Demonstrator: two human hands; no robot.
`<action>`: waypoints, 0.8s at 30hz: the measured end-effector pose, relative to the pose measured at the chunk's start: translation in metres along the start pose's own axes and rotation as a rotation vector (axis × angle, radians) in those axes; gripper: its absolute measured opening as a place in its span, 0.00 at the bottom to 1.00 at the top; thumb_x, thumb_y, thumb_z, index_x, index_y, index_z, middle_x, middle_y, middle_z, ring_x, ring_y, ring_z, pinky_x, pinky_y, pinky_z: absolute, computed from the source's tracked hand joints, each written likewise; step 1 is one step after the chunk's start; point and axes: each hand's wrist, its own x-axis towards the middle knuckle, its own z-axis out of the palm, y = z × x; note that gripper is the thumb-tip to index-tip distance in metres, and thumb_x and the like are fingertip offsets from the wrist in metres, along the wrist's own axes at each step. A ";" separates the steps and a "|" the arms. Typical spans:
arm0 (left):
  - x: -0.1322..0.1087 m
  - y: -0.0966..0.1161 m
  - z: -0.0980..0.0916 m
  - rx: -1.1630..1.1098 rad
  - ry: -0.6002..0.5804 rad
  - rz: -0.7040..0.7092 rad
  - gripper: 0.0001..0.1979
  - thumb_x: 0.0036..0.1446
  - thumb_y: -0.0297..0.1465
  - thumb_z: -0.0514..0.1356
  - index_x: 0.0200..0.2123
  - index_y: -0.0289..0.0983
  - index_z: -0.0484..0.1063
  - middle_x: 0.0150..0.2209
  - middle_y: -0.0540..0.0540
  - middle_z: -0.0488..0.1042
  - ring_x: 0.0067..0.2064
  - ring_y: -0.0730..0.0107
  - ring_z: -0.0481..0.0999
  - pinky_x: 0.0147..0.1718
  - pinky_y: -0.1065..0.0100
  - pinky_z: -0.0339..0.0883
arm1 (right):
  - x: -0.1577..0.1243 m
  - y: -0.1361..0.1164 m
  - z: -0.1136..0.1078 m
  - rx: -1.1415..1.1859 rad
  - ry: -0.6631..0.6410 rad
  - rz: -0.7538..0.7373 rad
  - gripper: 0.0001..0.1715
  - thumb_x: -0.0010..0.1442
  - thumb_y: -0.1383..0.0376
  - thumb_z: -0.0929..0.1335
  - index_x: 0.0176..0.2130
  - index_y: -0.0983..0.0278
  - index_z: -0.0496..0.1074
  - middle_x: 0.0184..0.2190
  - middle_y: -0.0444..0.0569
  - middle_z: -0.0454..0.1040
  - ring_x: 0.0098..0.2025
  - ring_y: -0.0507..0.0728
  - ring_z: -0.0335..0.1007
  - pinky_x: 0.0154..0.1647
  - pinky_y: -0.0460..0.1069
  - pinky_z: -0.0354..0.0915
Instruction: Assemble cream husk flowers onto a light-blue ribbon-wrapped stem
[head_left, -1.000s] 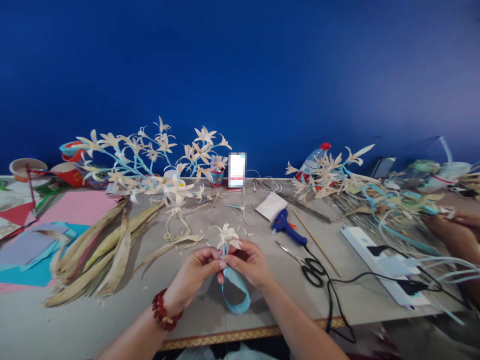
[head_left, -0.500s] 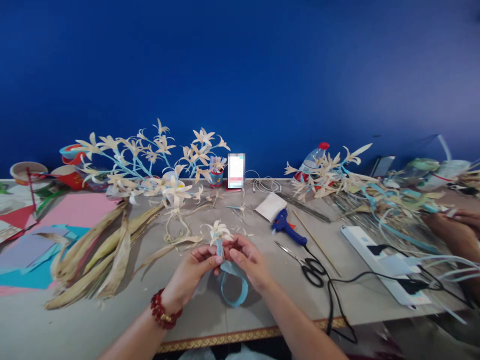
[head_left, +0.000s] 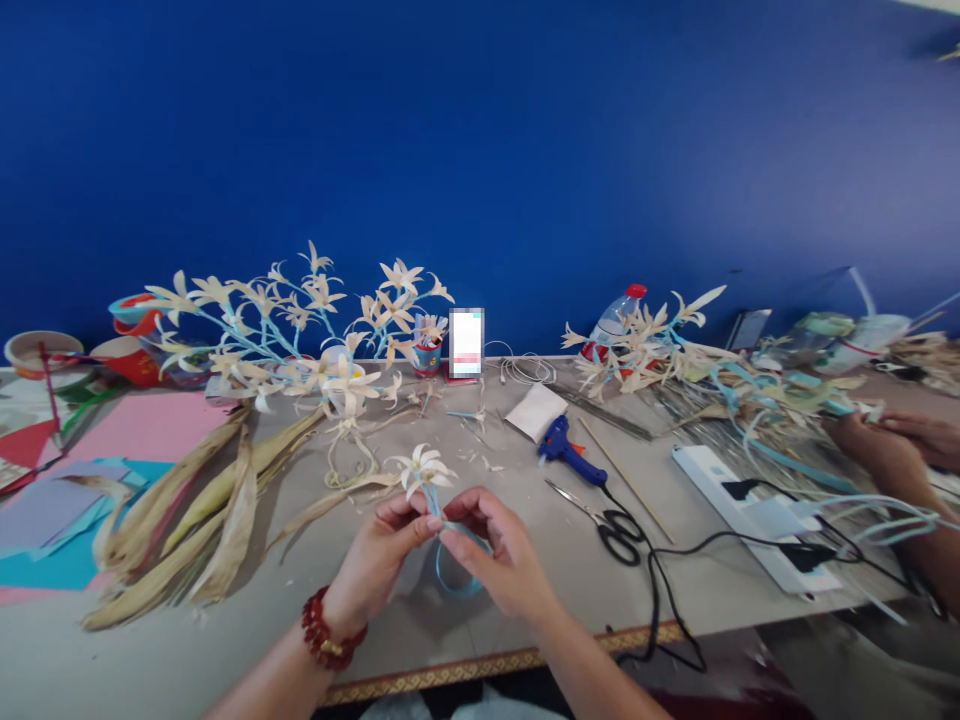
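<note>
Between my hands, above the table's front part, a cream husk-like flower (head_left: 421, 468) stands upright on a light-blue stem. My left hand (head_left: 379, 555), with a red bead bracelet (head_left: 328, 632) at the wrist, pinches that stem just under the bloom. Fingers of my right hand (head_left: 499, 560) are closed on a light-blue strip (head_left: 453, 590) where it meets the stem. The strip's free length hangs in a loop below, partly hidden behind my fingers. Right of my hands lie black-handled scissors (head_left: 606, 525) and a blue glue gun (head_left: 571, 452).
Dried husks (head_left: 217, 520) and coloured paper (head_left: 157, 425) lie to the left. Flower branches (head_left: 255, 325) stand behind. A power strip (head_left: 750, 520) with trailing cords lies right. Another person's hands (head_left: 877, 445) work at the far right beside blue strips. A phone (head_left: 466, 342) stands against the wall.
The flower has turned and shifted slightly left. The blue loop now looks narrower and shows edge-on, higher up. My right hand has rolled a little, and the view has swung slightly right.
</note>
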 end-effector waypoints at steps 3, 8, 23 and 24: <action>-0.003 0.000 0.003 -0.007 0.011 0.017 0.06 0.43 0.28 0.70 0.25 0.36 0.75 0.27 0.51 0.75 0.32 0.73 0.70 0.35 0.73 0.62 | -0.004 -0.003 0.002 0.049 0.011 0.018 0.11 0.56 0.60 0.70 0.37 0.63 0.68 0.33 0.46 0.71 0.36 0.54 0.68 0.36 0.46 0.64; -0.009 0.001 0.008 -0.064 0.002 0.013 0.07 0.43 0.28 0.70 0.25 0.36 0.74 0.26 0.51 0.73 0.28 0.74 0.69 0.29 0.72 0.62 | -0.009 -0.007 0.009 0.116 0.030 0.100 0.12 0.56 0.58 0.69 0.32 0.64 0.68 0.26 0.43 0.70 0.27 0.50 0.66 0.27 0.43 0.63; -0.022 0.003 0.016 -0.024 -0.041 0.017 0.06 0.46 0.28 0.68 0.25 0.36 0.74 0.26 0.51 0.71 0.28 0.74 0.68 0.27 0.71 0.63 | -0.029 -0.003 0.018 0.060 0.149 -0.031 0.10 0.62 0.60 0.65 0.32 0.63 0.67 0.24 0.45 0.72 0.24 0.51 0.69 0.24 0.43 0.64; -0.023 0.003 0.017 -0.032 -0.047 0.019 0.06 0.46 0.29 0.68 0.26 0.36 0.74 0.26 0.51 0.71 0.27 0.74 0.67 0.26 0.71 0.63 | -0.030 -0.003 0.018 0.050 0.141 -0.029 0.10 0.62 0.59 0.64 0.32 0.63 0.67 0.25 0.45 0.72 0.24 0.51 0.69 0.24 0.43 0.64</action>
